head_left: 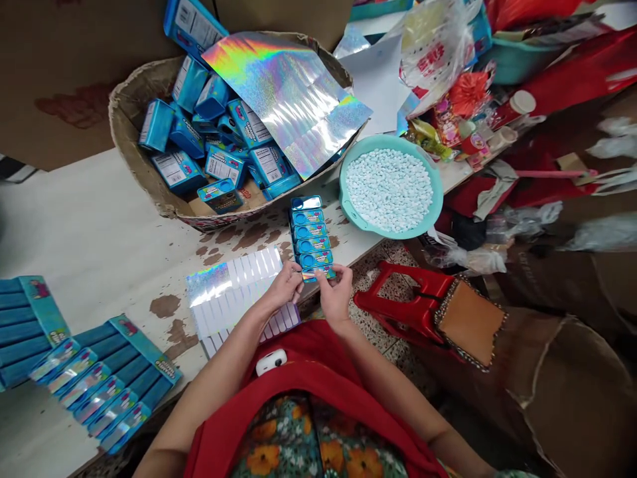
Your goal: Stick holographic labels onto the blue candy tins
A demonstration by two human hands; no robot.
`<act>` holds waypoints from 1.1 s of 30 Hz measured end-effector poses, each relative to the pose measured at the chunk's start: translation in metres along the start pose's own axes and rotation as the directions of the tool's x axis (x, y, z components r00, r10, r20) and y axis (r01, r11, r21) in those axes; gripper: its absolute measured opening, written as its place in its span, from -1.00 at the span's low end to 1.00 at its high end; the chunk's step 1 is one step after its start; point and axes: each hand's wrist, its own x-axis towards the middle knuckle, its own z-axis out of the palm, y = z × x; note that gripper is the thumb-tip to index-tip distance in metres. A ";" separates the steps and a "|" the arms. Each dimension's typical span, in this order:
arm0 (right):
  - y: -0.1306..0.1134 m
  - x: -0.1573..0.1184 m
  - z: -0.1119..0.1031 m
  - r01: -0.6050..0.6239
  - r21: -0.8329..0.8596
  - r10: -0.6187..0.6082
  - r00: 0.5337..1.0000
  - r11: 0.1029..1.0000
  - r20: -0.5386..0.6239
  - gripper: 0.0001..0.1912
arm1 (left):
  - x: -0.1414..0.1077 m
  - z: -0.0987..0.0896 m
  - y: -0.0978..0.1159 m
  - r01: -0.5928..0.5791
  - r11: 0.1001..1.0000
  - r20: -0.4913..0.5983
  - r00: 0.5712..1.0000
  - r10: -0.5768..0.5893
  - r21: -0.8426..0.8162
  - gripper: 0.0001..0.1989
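Several small blue boxes [311, 230] stand in a row near the table's front edge, their tops facing me. A narrow shiny holographic sticker [309, 274] lies across the top of the nearest box. My left hand [287, 284] pinches at the sticker's left end, fingers curled together. At the right end, my right hand [336, 292] has its thumb on the sticker and its index finger by the box's side. The fingertips hide both ends. Left of the row lies a sticker sheet [239, 285], with shiny strips and pale bare strips, partly beneath my left forearm.
A cut-down cardboard carton [134, 176] full of loose blue boxes stands behind, with a holographic sheet [293, 93] on top. A turquoise basin [434, 199] holds small white pellets. More boxes [99, 392] are lined up at left. A red stool [408, 299] is at right.
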 end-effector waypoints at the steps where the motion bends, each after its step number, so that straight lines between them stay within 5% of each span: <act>1: 0.003 0.001 0.000 -0.034 0.023 0.034 0.999 0.999 -0.008 -0.64 | 0.004 0.002 -0.005 0.036 0.999 -0.024 0.999 -0.036 0.002 -0.86; 6: 0.005 0.016 -0.012 0.070 -0.127 -0.065 0.997 0.989 0.046 -0.74 | 0.006 -0.003 -0.017 0.049 0.951 -0.189 0.982 0.010 0.305 -0.85; 10: -0.016 0.015 -0.025 0.226 -0.217 -0.234 0.972 0.950 -0.012 -0.79 | -0.029 -0.061 -0.018 0.135 0.717 -0.367 0.913 0.179 0.684 -0.83; 13: -0.039 -0.010 -0.014 0.496 -0.167 -0.494 0.868 0.852 0.054 -0.79 | -0.067 -0.123 -0.024 0.401 0.429 -0.541 0.793 0.279 0.809 -0.68; 16: -0.049 -0.045 0.025 0.626 0.076 -0.596 0.688 0.776 0.413 -0.82 | -0.086 -0.167 -0.031 0.541 0.261 -0.597 0.762 0.251 0.800 -0.60; 19: -0.041 -0.066 0.080 0.555 0.135 -0.498 0.581 0.821 0.644 -0.77 | -0.085 -0.183 -0.037 0.521 0.290 -0.584 0.786 0.205 0.803 -0.71; 24: -0.036 -0.063 0.152 0.638 -0.009 -0.424 0.521 0.770 0.741 -0.47 | -0.085 -0.181 -0.042 0.400 0.569 -0.571 0.806 0.155 0.719 -0.74; 28: -0.039 -0.063 0.168 0.722 -0.133 -0.382 0.502 0.678 0.776 -0.35 | -0.090 -0.177 -0.043 0.285 0.649 -0.549 0.799 0.246 0.705 -0.74; 33: -0.023 -0.073 0.155 0.804 -0.106 -0.431 0.419 0.585 0.799 -0.42 | -0.085 -0.176 -0.045 0.315 0.696 -0.607 0.764 0.218 0.646 -0.73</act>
